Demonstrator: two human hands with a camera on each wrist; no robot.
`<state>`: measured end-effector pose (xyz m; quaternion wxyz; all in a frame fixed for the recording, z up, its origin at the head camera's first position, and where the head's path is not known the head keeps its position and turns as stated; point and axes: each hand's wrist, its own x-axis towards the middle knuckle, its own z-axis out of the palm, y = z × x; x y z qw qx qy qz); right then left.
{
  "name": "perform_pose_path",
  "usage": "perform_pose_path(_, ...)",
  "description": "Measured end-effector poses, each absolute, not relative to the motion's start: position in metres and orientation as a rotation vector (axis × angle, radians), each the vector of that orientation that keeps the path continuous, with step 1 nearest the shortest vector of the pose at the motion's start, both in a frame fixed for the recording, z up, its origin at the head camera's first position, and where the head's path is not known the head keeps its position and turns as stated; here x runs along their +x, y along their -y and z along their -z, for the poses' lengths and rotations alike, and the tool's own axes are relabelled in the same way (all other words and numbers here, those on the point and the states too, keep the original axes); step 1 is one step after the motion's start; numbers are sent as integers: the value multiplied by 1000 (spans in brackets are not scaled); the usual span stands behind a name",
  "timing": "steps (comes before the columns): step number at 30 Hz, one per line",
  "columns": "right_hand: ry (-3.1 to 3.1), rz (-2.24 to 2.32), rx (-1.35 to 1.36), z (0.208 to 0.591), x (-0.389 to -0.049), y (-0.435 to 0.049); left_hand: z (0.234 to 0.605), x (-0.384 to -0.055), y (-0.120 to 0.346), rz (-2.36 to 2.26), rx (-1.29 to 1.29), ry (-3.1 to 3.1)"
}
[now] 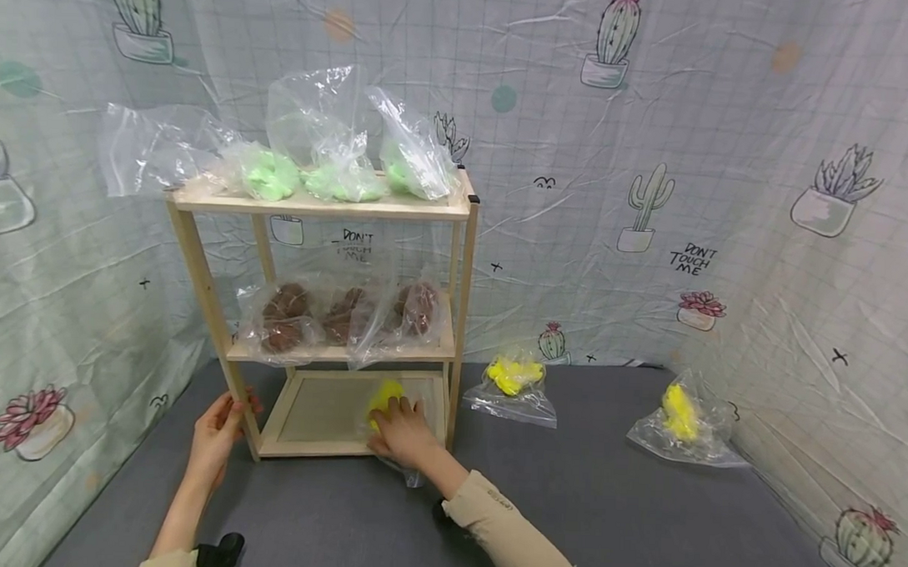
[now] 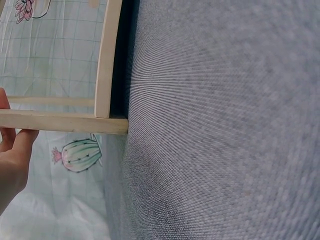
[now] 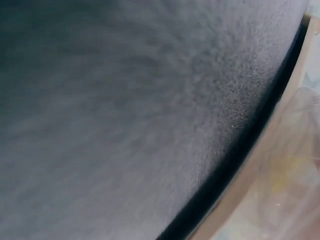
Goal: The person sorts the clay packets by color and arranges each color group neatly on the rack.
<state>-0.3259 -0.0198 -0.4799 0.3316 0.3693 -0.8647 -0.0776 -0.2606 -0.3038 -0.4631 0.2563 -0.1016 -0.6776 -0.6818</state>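
Observation:
A wooden three-tier shelf [image 1: 344, 206] stands on the grey table. My left hand [image 1: 214, 434] grips its front left post [image 1: 207, 296] low down, thumb and fingers on either side of the wood; the left wrist view shows this hand [image 2: 15, 162] at the post [image 2: 65, 121]. Over the bottom tier [image 1: 322, 408], toward its right side, my right hand [image 1: 407, 436] holds a clear plastic bag with a yellow lump [image 1: 385, 395] inside. Fingers cover part of the bag. In the right wrist view the bag [image 3: 285, 185] appears blurred at the shelf edge.
Three bags of green lumps [image 1: 270, 173] lie on the top tier, some overhanging it. Three bags of brown lumps [image 1: 283, 319] fill the middle tier. Right of the shelf, two bagged yellow lumps [image 1: 514, 375] [image 1: 680, 412] rest on the table. A patterned curtain [image 1: 575, 263] surrounds the table.

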Motion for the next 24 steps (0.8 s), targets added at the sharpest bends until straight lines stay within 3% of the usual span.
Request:
perform_pose_path(13, 2444, 211, 1114, 470, -302, -16, 464, -261, 304, 1869, -295, 1799)
perform_pose_path(24, 2570, 163, 1195, 475, -304, -19, 465, -263, 304, 1880, -311, 1779)
